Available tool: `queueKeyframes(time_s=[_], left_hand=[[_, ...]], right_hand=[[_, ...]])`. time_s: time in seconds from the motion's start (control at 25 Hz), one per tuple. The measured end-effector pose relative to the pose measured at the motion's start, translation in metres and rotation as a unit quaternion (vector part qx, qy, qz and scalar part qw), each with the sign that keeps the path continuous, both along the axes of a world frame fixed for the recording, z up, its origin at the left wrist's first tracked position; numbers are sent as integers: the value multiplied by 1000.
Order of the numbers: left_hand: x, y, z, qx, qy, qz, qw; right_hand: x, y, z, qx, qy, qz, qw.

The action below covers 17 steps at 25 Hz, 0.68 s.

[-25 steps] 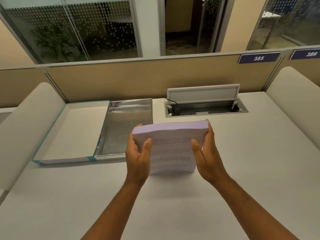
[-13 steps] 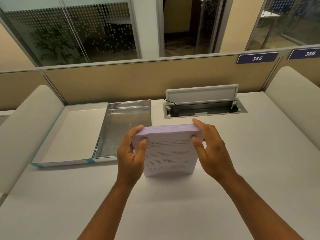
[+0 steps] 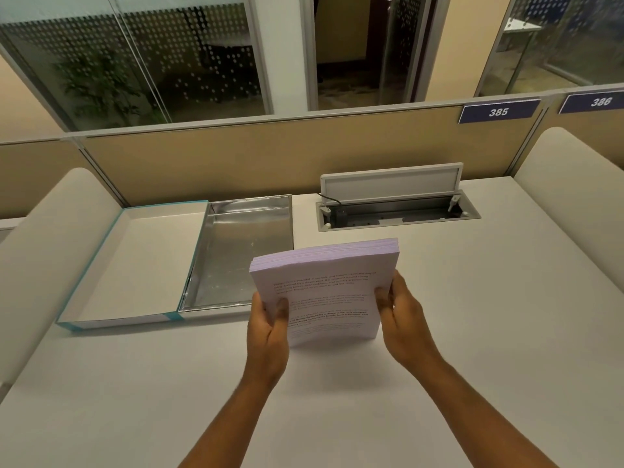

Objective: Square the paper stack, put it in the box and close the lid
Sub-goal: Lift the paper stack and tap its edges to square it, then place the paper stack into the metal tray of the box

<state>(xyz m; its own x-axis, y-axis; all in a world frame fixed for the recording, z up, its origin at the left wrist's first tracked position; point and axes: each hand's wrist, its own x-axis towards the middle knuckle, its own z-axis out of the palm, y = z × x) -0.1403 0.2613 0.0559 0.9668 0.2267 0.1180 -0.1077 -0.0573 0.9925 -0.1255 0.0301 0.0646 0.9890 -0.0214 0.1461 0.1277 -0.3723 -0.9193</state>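
Note:
A thick stack of printed white paper [image 3: 326, 285] stands on its lower edge on the white desk, tilted back towards me. My left hand [image 3: 268, 327] grips its lower left side and my right hand [image 3: 403, 317] grips its lower right side. To the left lies the open box: a silver-lined tray [image 3: 241, 255] with its hinged lid [image 3: 135, 265], white inside with a teal rim, folded flat beside it. The tray holds nothing. The stack's left edge is close to the tray's near right corner.
An open cable hatch [image 3: 395, 211] with a raised flap is sunk into the desk behind the stack. A beige partition [image 3: 270, 157] runs along the back. Rounded white dividers stand at the left [image 3: 50, 251] and right [image 3: 574, 197] of the desk [image 3: 337, 400].
Both hands have slid from the stack's top corners down to its lower sides. The stack still stands on the desk and now leans slightly to the right.

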Motion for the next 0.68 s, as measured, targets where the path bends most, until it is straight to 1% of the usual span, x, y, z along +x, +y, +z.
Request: queueKeyframes(time_s=[0.16,0.24,0.32,0.4,0.48,0.6,0.68], left_hand=[[-2,-2,-19,12,35,3,999],[-1,2,-27,34,50,5,998],[-5,6,-37,70,65,7,995],[-13,1,-51,124,67,13,990],[-17,-5,-61,159,60,21,985],[-17,0,-64,174,65,34,982],[-13,12,-62,186,65,42,980]], right_hand=[[4,18,-20,-2,20,-13,1000],[7,19,-35,-14,31,-14,999],[3,19,-55,-38,63,-6,997],[-9,12,-69,-67,89,-7,994],[-14,7,-77,-81,88,-20,993],[-9,5,-83,-94,101,-28,990],[-4,8,-82,-107,122,-12,987]])
